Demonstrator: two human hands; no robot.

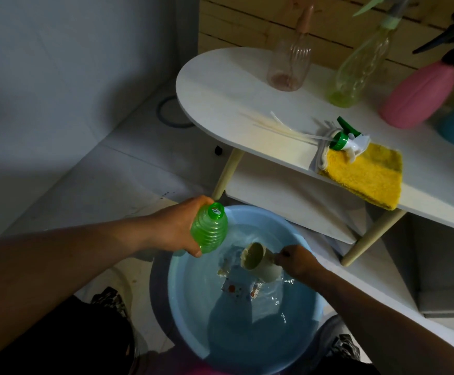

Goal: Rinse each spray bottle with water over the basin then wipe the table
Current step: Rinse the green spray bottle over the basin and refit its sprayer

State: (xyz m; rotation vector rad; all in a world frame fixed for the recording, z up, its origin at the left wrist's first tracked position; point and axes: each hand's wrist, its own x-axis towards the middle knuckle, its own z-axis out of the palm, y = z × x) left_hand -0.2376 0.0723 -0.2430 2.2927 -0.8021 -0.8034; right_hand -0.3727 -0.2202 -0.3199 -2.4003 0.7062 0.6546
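The left hand (175,231) grips the uncapped ribbed green plastic bottle (209,230), mouth tilted up, just left of the tilted beige plastic cup (259,262) the right hand (297,262) holds over the light-blue round basin (312,301).

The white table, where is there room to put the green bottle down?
The table shows bare top at its rounded left end, left of the pale pink bottle, and between that bottle and the loose tubes. The right side is crowded: spray head, yellow cloth, more bottles.
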